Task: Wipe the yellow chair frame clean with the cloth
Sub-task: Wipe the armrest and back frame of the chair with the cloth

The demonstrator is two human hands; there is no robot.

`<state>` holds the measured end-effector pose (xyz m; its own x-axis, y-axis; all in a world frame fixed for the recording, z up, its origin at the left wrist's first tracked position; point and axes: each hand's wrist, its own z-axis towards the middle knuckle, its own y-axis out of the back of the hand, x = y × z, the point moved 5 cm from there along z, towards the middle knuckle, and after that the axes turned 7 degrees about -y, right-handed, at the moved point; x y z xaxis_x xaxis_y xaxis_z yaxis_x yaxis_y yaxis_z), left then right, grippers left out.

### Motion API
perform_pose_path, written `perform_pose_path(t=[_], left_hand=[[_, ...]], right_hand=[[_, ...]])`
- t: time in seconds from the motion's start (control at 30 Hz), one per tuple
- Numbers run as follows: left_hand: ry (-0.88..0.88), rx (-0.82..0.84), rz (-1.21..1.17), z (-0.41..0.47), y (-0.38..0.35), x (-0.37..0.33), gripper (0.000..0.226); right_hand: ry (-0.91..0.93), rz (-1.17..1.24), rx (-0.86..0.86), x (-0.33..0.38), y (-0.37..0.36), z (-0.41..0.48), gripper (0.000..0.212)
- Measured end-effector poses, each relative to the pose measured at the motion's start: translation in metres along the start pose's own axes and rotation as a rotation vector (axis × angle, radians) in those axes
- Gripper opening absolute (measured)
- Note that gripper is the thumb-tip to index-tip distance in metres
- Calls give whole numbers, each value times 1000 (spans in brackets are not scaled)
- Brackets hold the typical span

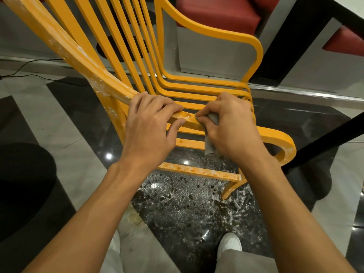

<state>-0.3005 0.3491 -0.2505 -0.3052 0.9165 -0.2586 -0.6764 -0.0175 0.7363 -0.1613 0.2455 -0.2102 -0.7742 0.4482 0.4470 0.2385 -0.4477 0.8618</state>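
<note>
The yellow chair frame (206, 34) fills the upper half of the head view, with slats running from the back down into the seat. Its near armrest carries white smears. My left hand (149, 123) grips the near armrest bar, fingers over the top and thumb below. Just to its right, my right hand (230, 127) pinches a small grey cloth (209, 146) against the same bar. Most of the cloth is hidden under my fingers; one end hangs below the bar.
Wet white splatter covers the dark speckled floor (187, 198) under the chair. A round black base (23, 186) sits at the left. Red cushioned seats (218, 10) and a black table leg (323, 144) stand behind and to the right. My white shoe (229, 243) is below.
</note>
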Motion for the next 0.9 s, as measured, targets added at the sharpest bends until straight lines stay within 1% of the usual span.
perform_pose_path(t=[0.07, 0.13, 0.2, 0.27, 0.3, 0.37, 0.43, 0.47, 0.53, 0.6, 0.67, 0.77, 0.83, 0.9], left_hand=[[2, 4, 0, 0, 0, 0, 32], [1, 0, 1, 0, 1, 0, 31], [0, -4, -1, 0, 1, -1, 31], [0, -4, -2, 1, 1, -1, 31], [0, -2, 0, 0, 0, 0, 31], [-1, 2, 0, 0, 1, 0, 32], [-2, 4, -1, 0, 1, 1, 32], [-3, 3, -1, 0, 2, 1, 32], [-4, -3, -4, 0, 2, 1, 31], [-4, -4, -6, 0, 2, 0, 31], [-4, 4, -7, 0, 2, 1, 32], [-4, 7, -10, 0, 2, 1, 32], [-4, 5, -11, 0, 3, 0, 31], [-3, 7, -7, 0, 2, 0, 31]], right_hand=[[15, 18, 69, 1, 1, -1, 7], [-33, 24, 97, -7, 7, 3, 4], [-69, 19, 38, -12, 8, 5, 4], [-42, -3, -28, -5, 2, 3, 7], [-11, -1, -28, 0, -2, 1, 8], [34, 18, 29, 4, -5, -1, 8], [-8, 26, 91, -3, 3, 2, 5], [-39, 32, 94, -8, 7, 4, 4], [-72, 22, 37, -12, 9, 5, 5], [-37, -3, -15, -4, 4, 3, 7], [8, 7, 23, 2, -1, 0, 7], [-68, 25, 120, -8, 8, 4, 5], [-116, 34, 74, -16, 12, 7, 5], [-82, 19, -10, -10, 7, 5, 6]])
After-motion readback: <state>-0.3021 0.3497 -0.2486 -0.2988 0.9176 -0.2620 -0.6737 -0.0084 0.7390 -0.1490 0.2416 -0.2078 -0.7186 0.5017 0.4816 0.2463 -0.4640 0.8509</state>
